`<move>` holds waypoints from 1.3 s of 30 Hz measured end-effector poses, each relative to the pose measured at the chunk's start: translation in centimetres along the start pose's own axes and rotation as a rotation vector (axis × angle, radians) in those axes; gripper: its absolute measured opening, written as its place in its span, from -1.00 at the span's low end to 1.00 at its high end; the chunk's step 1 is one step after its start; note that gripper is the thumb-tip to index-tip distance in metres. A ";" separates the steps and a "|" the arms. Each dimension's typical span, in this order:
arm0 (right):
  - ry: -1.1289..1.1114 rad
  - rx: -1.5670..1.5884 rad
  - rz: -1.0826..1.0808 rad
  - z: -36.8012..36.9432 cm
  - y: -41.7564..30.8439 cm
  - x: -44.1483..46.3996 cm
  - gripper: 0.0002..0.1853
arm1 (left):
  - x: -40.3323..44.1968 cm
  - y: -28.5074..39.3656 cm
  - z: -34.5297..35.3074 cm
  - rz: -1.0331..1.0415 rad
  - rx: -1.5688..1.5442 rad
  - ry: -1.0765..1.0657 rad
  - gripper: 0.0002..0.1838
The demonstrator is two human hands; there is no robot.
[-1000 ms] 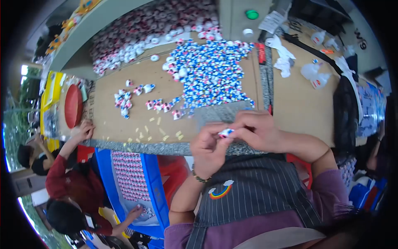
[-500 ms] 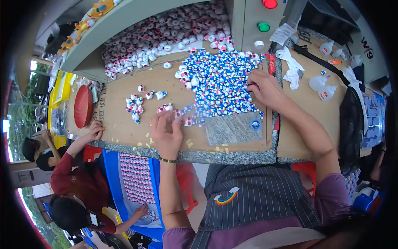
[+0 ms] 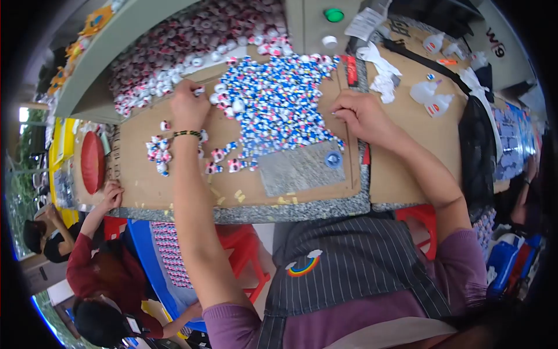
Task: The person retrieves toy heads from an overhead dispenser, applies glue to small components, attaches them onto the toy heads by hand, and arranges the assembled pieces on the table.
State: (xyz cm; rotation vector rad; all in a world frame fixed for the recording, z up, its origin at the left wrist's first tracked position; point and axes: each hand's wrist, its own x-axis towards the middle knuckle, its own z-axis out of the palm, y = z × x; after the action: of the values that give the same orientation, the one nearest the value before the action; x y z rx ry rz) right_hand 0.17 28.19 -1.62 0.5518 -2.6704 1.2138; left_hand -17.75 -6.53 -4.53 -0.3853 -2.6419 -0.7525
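Observation:
My left hand (image 3: 190, 110), with a beaded bracelet at the wrist, reaches to the back of the board. Its fingers are closed on a small white piece (image 3: 199, 91). My right hand (image 3: 363, 119) is over the board's right side, beside a large pile of small blue-and-white pieces (image 3: 279, 104). Thumb and forefinger are pinched together, with a tiny pale thing at their tips that I cannot make out. Small groups of pink, white and blue pieces (image 3: 158, 152) lie left of the pile. A grey slab (image 3: 296, 171) with a round blue disc (image 3: 333, 159) lies in front of it.
Many white-and-pink pieces (image 3: 192, 35) fill the back recess. A red dish (image 3: 93, 163) and a co-worker's hand (image 3: 112, 195) are at the left. Plastic bottles (image 3: 433, 96) and a white cloth (image 3: 381, 72) lie at the right. Below is a blue crate (image 3: 145, 244).
My hands were together at a small piece, then parted. My left hand has since moved back to the white piece; my right has left the pile's edge, fingers pinched. The view has shifted.

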 end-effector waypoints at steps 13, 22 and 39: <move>-0.106 0.288 0.011 -0.2 -5.4 -4.1 -0.84 | -11.9 11.5 -6.9 -0.389 -0.901 -0.186 -0.74; -0.091 -0.234 -0.243 1.3 -6.4 -4.6 -0.76 | -19.3 17.8 -4.2 -0.631 -1.783 -0.381 -0.73; 0.247 0.655 0.100 2.5 -9.2 -4.9 -0.95 | -19.5 20.4 -2.7 -0.512 -1.735 -0.253 -0.72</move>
State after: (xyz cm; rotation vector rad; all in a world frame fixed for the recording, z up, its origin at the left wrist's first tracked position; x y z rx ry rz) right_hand 8.34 22.01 1.71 0.3107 -2.0853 2.0447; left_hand 7.65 5.63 -1.33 -0.1479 -1.4722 -3.1146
